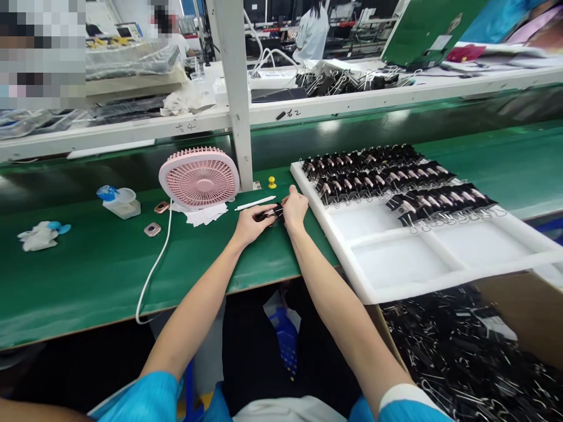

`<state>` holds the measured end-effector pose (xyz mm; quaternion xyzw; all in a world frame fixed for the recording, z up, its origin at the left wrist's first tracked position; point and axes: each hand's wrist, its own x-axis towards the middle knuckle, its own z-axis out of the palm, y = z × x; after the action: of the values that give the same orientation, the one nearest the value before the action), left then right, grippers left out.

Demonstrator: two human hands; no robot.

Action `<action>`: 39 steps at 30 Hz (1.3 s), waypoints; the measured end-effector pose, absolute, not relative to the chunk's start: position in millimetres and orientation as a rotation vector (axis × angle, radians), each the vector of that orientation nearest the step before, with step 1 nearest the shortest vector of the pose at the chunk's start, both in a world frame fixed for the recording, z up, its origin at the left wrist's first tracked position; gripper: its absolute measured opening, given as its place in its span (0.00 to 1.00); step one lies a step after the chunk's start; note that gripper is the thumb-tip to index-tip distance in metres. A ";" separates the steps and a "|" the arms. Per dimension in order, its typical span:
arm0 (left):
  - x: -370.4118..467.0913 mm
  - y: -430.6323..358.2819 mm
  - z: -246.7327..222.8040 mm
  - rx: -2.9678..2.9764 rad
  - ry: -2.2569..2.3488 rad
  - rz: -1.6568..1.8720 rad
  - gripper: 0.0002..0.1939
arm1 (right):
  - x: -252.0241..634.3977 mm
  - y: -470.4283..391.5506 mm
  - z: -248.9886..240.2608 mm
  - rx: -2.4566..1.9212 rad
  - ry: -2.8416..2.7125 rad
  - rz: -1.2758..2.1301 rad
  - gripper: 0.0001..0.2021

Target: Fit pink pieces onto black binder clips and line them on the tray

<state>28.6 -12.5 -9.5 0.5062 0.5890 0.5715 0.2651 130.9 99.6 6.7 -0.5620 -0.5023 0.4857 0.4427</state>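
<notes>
My left hand (253, 224) grasps a small piece, a black clip (278, 211) with a pinkish metal case (269, 215), just above the green bench (197, 258), between the pen (255, 203) and me. My right hand (294, 210) bends in against the clip; whether it pinches or merely presses, I cannot tell. To do this well, I should brace the case with my left fingers, work the clip squarely, and spare the shiny surface any scrape. The case looks glossy and rounded; my fingers hide most of it, and finer detail is too small to tell.
</notes>
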 end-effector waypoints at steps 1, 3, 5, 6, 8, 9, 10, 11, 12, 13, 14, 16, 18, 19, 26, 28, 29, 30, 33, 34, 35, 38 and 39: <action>28.4 -13.4 -7.6 1.359 1.587 1.543 0.20 | 132.1 96.3 8.5 -1.374 -1.260 1.201 0.27; 27.0 -16.0 -1.8 1.357 1.607 1.560 0.21 | 137.3 87.5 11.8 -1.287 -1.346 1.203 0.28; 24.0 -18.5 5.7 1.352 1.661 1.614 0.21 | 146.9 75.1 14.2 -1.143 -1.518 1.209 0.27; 22.0 -19.4 9.5 1.339 1.695 1.652 0.21 | 153.4 67.3 15.3 -1.071 -1.612 1.213 0.25; 18.4 -20.0 16.1 1.299 1.744 1.709 0.21 | 168.4 48.4 18.0 -0.948 -1.789 1.227 0.19; 17.2 -20.0 18.6 1.277 1.747 1.722 0.22 | 176.7 37.6 20.0 -0.893 -1.882 1.235 0.16; 16.6 -20.0 20.5 1.251 1.730 1.724 0.24 | 185.3 26.4 22.9 -0.847 -1.974 1.240 0.13; 16.6 -20.0 21.8 1.216 1.689 1.714 0.26 | 194.3 15.4 27.0 -0.814 -2.067 1.240 0.11; 17.2 -20.0 22.6 1.171 1.627 1.694 0.29 | 204.0 5.3 32.5 -0.807 -2.148 1.232 0.10; 17.9 -20.2 22.9 1.120 1.557 1.670 0.31 | 214.5 -2.9 39.3 -0.829 -2.204 1.217 0.09; 18.7 -20.4 22.9 1.073 1.492 1.646 0.34 | 226.4 -8.5 47.3 -0.874 -2.225 1.204 0.09; 19.7 -20.5 22.0 1.024 1.414 1.619 0.37 | 255.3 -9.3 65.4 -0.980 -2.170 1.183 0.09; 19.5 -20.0 20.7 1.029 1.409 1.623 0.37 | 291.1 5.2 83.0 -1.059 -2.069 1.122 0.11; 19.2 -19.7 20.0 1.039 1.419 1.624 0.37 | 310.8 17.2 90.3 -1.109 -2.024 1.060 0.12; 19.9 -18.6 18.6 1.080 1.445 1.602 0.36 | 414.7 111.7 94.5 -1.618 -1.960 0.327 0.14; 20.3 -18.7 18.8 1.104 1.452 1.591 0.36 | 422.4 124.7 84.8 -1.682 -2.002 0.218 0.13; 20.3 -18.7 18.7 1.115 1.456 1.584 0.36 | 423.4 129.3 79.8 -1.709 -2.027 0.182 0.13; 20.2 -18.6 18.5 1.123 1.461 1.577 0.36 | 423.1 133.1 75.1 -1.734 -2.052 0.150 0.13; 19.7 -18.2 17.3 1.143 1.470 1.573 0.36 | 418.2 143.7 63.6 -1.786 -2.110 0.052 0.14; 19.7 -18.2 16.7 1.150 1.471 1.574 0.35 | 416.0 147.1 60.9 -1.798 -2.127 0.022 0.14; 19.7 -18.2 16.2 1.156 1.472 1.574 0.35 | 413.7 150.5 58.6 -1.809 -2.145 0.000 0.14; 19.7 -18.5 15.1 1.165 1.473 1.568 0.35 | 406.5 157.9 54.6 -1.850 -2.197 -0.030 0.15; 19.3 -18.4 14.7 1.165 1.471 1.569 0.35 | 404.2 159.2 54.0 -1.863 -2.208 -0.034 0.15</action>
<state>19.3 -18.4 14.7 0.4479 0.5655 0.6029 0.3407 404.2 159.2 54.0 -0.6397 -0.7582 -0.0118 0.1258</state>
